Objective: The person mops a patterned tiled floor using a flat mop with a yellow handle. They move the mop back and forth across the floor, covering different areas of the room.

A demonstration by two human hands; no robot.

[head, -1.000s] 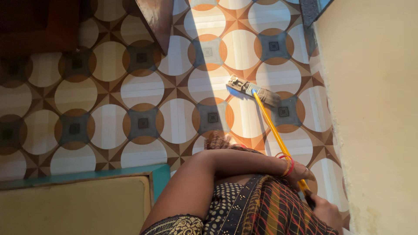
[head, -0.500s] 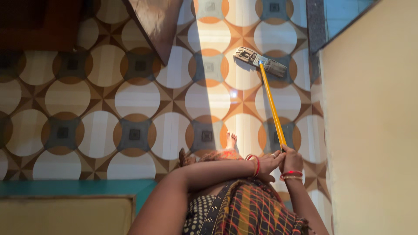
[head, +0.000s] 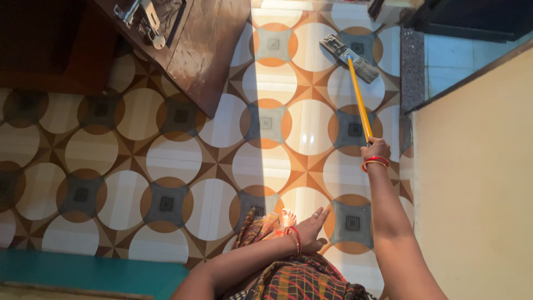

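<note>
Broom [head: 355, 83] is what I have in my right hand [head: 376, 149], and it reaches far out toward 1 o'clock. The biggest thing I see is the floor [head: 166, 150], with round brown, white and orange shapes all over it. A pale wall [head: 477, 194] fills the side at 3 o'clock. A dark wooden door [head: 205, 44] sticks in from 11 o'clock, and it has a metal latch [head: 141, 19] near its top. A blue-green ledge [head: 89, 272] lies at 7 o'clock. My right arm is stretched out long, and the fingers of that hand are wrapped tight around the near end of the yellow stick. The grey brush head [head: 350, 55] lies flat on the floor at the far end, near a dark stone strip [head: 412, 66]. My left hand [head: 311, 228] holds nothing; its fingers are spread apart, low at 6 o'clock, over my striped cloth [head: 311, 278]. Red bangles [head: 375, 162] sit on both wrists. My bare toes [head: 287, 215] peek out just beside the left hand.
</note>
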